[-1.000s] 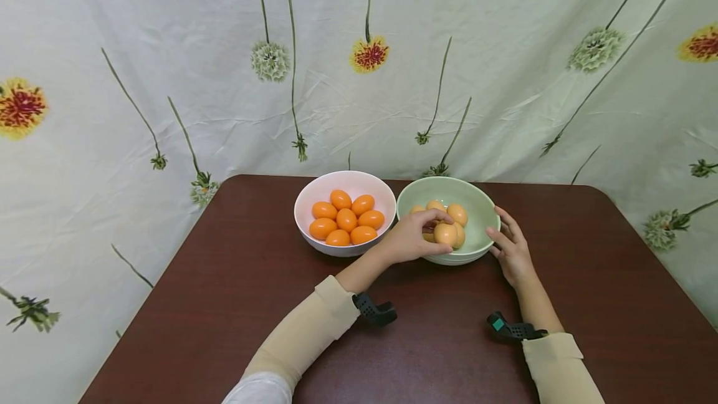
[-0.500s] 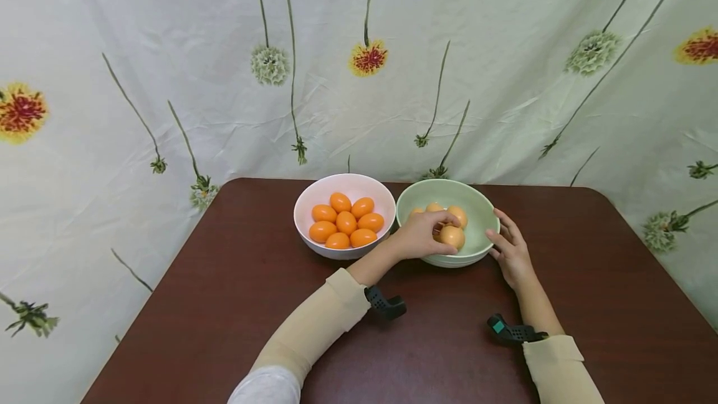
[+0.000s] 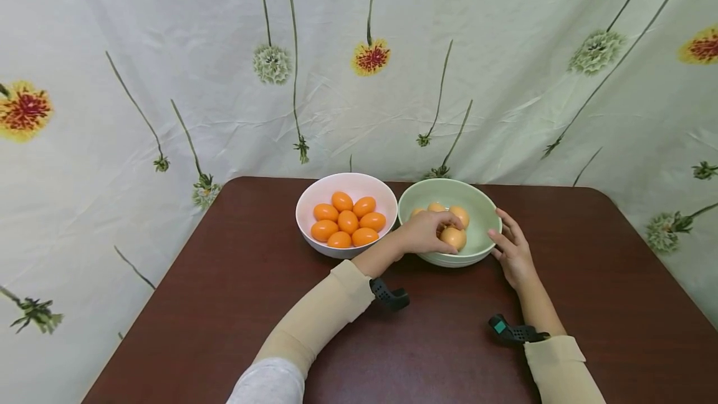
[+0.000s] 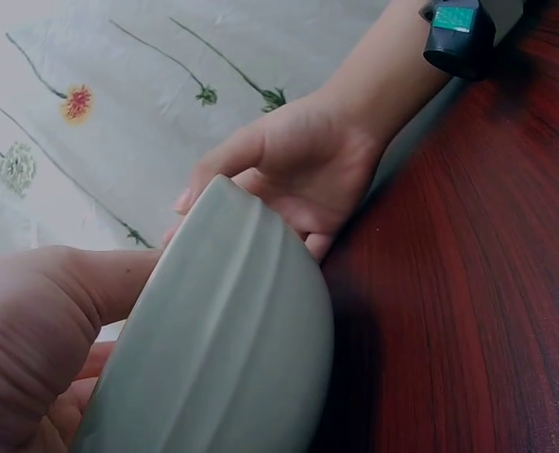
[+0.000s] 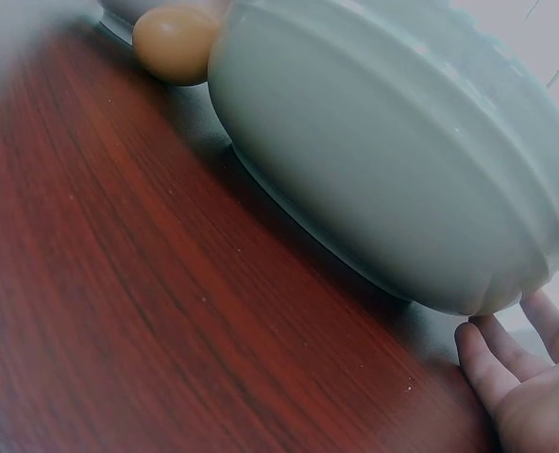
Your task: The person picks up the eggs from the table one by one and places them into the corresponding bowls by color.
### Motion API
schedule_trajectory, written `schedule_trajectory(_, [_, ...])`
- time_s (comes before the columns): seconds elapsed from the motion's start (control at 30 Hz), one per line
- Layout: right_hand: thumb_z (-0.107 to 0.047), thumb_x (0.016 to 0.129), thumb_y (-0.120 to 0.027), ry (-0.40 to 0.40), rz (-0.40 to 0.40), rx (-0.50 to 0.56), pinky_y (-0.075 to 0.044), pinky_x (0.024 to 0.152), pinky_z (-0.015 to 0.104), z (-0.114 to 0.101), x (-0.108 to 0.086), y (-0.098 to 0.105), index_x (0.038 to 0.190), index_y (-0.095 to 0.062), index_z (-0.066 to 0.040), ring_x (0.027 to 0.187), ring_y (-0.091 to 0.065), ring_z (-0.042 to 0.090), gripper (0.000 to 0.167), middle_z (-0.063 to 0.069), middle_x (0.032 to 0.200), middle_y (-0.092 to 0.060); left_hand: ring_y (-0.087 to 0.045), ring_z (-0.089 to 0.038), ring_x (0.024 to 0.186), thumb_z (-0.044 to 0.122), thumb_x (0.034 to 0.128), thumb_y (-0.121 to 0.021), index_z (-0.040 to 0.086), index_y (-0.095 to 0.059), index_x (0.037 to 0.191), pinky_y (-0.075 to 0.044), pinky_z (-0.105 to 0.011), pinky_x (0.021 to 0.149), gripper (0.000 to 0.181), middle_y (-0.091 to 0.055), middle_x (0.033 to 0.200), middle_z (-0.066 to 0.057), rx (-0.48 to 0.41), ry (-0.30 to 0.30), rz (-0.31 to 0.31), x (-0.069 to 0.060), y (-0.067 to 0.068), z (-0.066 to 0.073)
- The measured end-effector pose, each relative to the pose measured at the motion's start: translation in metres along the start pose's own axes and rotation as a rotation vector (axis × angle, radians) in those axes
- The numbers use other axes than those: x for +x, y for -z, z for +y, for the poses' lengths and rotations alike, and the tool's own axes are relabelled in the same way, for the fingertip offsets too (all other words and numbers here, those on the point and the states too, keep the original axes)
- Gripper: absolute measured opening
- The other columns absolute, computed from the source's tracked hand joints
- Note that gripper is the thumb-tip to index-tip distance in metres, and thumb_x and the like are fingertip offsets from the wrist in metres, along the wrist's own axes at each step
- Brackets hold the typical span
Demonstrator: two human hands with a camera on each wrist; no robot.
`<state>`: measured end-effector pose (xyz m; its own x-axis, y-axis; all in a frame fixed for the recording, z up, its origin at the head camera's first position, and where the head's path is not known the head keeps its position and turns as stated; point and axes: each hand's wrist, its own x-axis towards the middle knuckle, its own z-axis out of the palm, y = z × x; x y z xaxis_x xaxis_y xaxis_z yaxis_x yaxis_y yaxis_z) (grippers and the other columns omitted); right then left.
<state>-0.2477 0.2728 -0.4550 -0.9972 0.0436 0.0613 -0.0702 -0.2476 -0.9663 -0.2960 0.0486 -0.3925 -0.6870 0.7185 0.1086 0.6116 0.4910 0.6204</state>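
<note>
My left hand [image 3: 429, 232] reaches over the near rim of a green bowl [image 3: 483, 204]. Its thumb and fingers curl round a brown egg [image 3: 453, 239]. Several more brown eggs, such as one egg [image 3: 459, 216] by the fingers, lie in the bowl, partly covered by the hand. On the bowl's right side my right hand [image 3: 515, 257] grips the rim, thumb at the edge and fingers along the outer wall. In the left wrist view, the bowl wall [image 4: 232, 330] hides the left fingertips. A brown egg [image 5: 176, 45] shows outside the bowl in the right wrist view; my left arm hides that spot in the head view.
Left of the green bowl, almost touching it, stands a pink bowl [image 3: 305, 211] with several bright orange eggs [image 3: 348, 222]. Both bowls stand near the far edge of the dark brown table [image 3: 437, 335]. A flower-printed cloth [image 3: 336, 98] hangs behind.
My left hand has shifted slightly right inside the green bowl, and the egg at its fingers has shifted with it. The right hand keeps its place on the rim.
</note>
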Motion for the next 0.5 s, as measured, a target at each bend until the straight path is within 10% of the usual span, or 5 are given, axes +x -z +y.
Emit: schedule_trajectory(0.5, [-0.014,0.099,-0.056,-0.006,0.005,0.002,-0.05,0.083,0.022,-0.0018,-0.0013,-0.0011,0.143,-0.045,-0.027,0.111,-0.05,0.012,0.048,-0.001,0.127,-0.041,-0.055,-0.009,0.089,0.02,0.0802,-0.081,0.012,-0.064,0.117,-0.041,-0.014,0.078,0.041,-0.067,0.109,0.0,0.042,0.028,-0.085,0.0039,0.0043,0.0023])
